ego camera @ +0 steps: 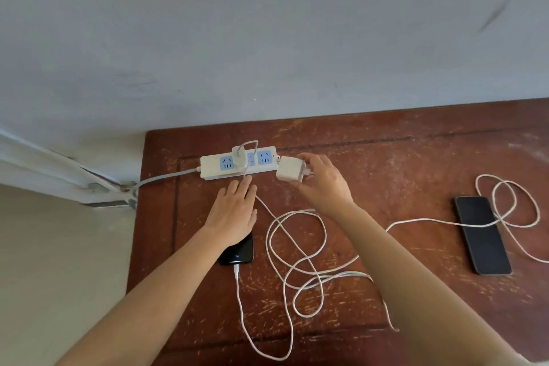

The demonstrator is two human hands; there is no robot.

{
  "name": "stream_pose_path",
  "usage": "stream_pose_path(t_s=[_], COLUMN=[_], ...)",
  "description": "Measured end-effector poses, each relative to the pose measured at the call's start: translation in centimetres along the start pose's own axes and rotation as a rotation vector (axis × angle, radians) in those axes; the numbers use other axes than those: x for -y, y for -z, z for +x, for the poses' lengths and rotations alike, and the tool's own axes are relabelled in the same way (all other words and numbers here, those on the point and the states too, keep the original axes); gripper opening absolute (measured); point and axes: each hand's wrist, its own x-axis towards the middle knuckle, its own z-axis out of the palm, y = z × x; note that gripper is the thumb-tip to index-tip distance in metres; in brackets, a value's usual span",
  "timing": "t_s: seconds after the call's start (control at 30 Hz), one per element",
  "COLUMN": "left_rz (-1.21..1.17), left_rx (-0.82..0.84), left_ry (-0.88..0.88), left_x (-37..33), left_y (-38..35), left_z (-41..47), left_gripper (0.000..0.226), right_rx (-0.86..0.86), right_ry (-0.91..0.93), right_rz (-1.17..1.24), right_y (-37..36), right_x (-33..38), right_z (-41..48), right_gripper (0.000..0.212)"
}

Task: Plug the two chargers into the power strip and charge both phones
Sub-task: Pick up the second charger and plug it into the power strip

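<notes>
A white power strip [214, 166] with blue sockets lies at the table's far left. A small white charger [239, 157] is plugged into its middle socket, and its thin cable [240, 300] runs down into a black phone [240, 251]. My left hand [234, 211] rests flat, fingers apart, on the table in front of the strip and covers the top of that phone. My right hand [322, 180] holds a larger white charger [289, 169] in the air at the strip's right end. A second black phone [481, 235] lies at the right with a braided cable [505, 217] across it.
The scratched red-brown wooden table [386, 157] stands against a grey wall [267, 38]. Loops of braided white cable [297, 261] spread over the middle of the table. The strip's grey cord [166, 177] runs left off the table to a white pipe [44, 163].
</notes>
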Motion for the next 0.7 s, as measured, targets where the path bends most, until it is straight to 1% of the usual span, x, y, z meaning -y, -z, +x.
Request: stream_pose_path(t_s=[0.13, 0.33, 0.47, 0.53, 0.6, 0.7], left_rz=[-0.108, -0.192, -0.328, -0.386, -0.392, -0.365], left_rx=[-0.020, -0.124, -0.193, -0.188, -0.171, -0.147], left_ry=[0.035, 0.030, 0.049, 0.091, 0.121, 0.153], left_x=[0.3, 0.8, 1.2, 1.3, 1.4, 1.6], left_y=[-0.6, -0.8, -0.5, -0.3, -0.2, -0.2], left_z=[-0.1, 0.1, 0.1, 0.3, 0.4, 0.4], left_gripper=[0.058, 0.055, 0.066, 0.070, 0.071, 0.069], right_rx=[0.062, 0.133, 0.217, 0.244, 0.275, 0.308], right_ry=[0.079, 0.168, 0.233, 0.278, 0.322, 0.369], right_rz=[-0.103, -0.242, -0.417, -0.515, -0.596, -0.636], right_y=[-0.6, -0.3, 0.4, 0.8, 1.0, 1.0], right_x=[1.5, 2.7, 3.8, 4.7, 5.7, 6.8], right_z=[2.1, 3.6, 4.9, 5.5, 6.1, 6.8], right_gripper=[0.057, 0.054, 0.055, 0.054, 0.052, 0.052])
